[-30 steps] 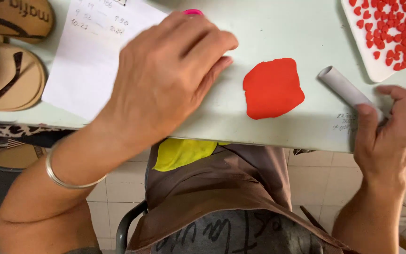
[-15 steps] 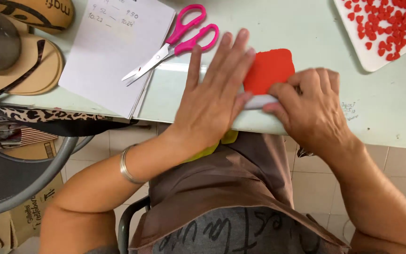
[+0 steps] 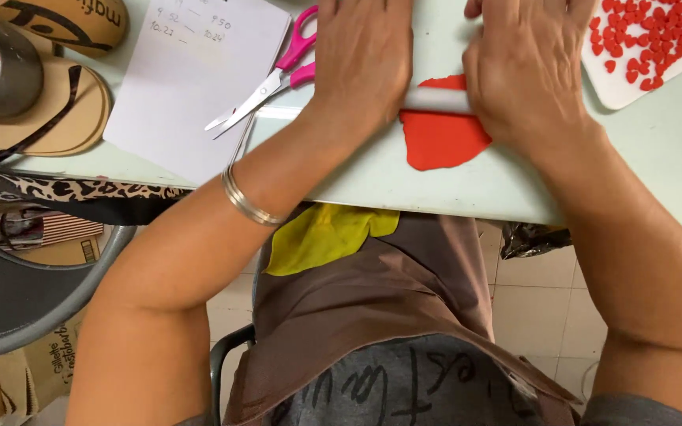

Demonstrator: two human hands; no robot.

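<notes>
Now that both my palms have moved up from the table's near edge, the pale green flat tabletop [image 3: 436, 189] carries the work a little farther in than it did half a second ago. The sheet of white paper with handwritten notes [image 3: 191, 79] lies at my left, apart from the work, and the white rectangular tray of small red heart shapes [image 3: 617, 91] sits just beyond my right wrist (neither touched). The flattened slab of red clay-like material [image 3: 440, 138] lies between my wrists, its far part hidden, its near edge rounder and lower than 1 second ago, so I judge the rolling is spreading it. My left hand [image 3: 365, 59] and my right hand [image 3: 526, 67] lie flat, fingers stretched out and gripping nothing, each pressing down on 1 end of the thin white plastic cylinder roller [image 3: 436, 99], which crosses the slab; earlier only my right held it, off to the side. The pink-handled metal scissors [image 3: 274, 79] rest closed just beside my left hand.
</notes>
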